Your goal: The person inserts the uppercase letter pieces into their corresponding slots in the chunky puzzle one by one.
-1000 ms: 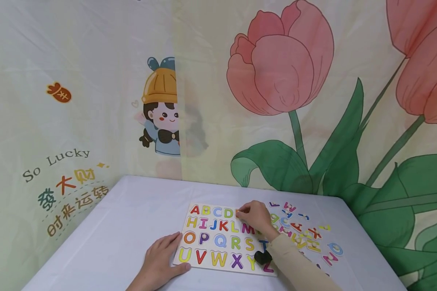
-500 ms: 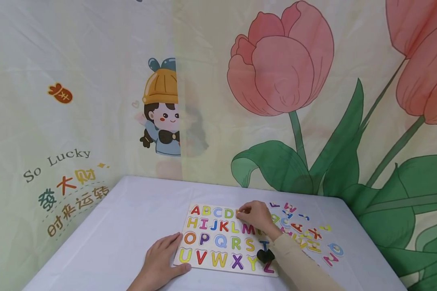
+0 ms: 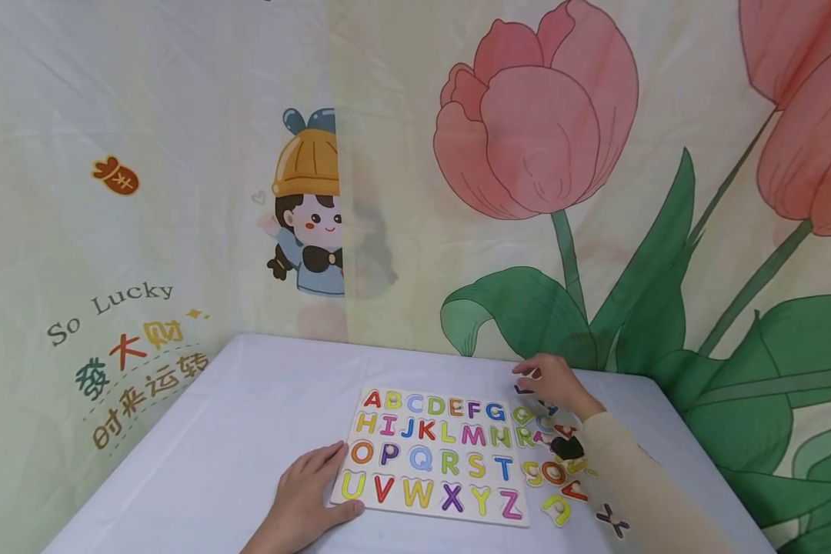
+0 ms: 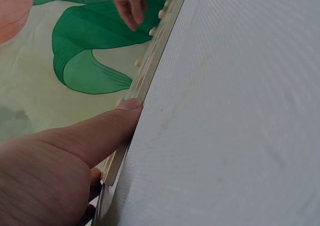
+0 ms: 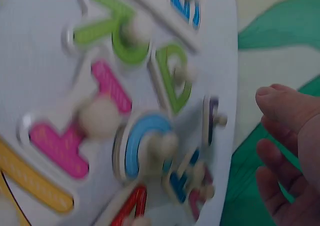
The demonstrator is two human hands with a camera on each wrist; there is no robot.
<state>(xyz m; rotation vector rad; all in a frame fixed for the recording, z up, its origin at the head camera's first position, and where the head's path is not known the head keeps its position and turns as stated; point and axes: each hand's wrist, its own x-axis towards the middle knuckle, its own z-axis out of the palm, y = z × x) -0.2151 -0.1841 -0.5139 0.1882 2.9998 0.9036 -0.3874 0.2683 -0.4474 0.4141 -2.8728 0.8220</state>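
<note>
My left hand (image 3: 303, 500) rests at the near left corner of the alphabet puzzle board (image 3: 439, 517). Its thumb touches the front edge; the other fingers lie along the left side. In the left wrist view the thumb (image 4: 100, 131) lies against the board's rim. My right hand (image 3: 557, 382) hovers beyond the board's far right corner, fingers loosely bent and holding nothing. Just below its fingertips is a purple letter piece (image 5: 211, 121), partly hidden in the head view. An orange E piece (image 3: 455, 408) sits in the board's top row.
Loose knobbed letters lie right of the board, including a blue piece (image 5: 145, 143), a pink piece (image 5: 65, 146), an orange O (image 3: 552, 473) and a purple Y (image 3: 612, 521). My right forearm (image 3: 651, 477) covers some others. A printed curtain (image 3: 402, 308) hangs behind the table.
My right hand has let go of the orange E piece and moved right, off the board, to the far loose letters. My left hand stays at the board's corner.
</note>
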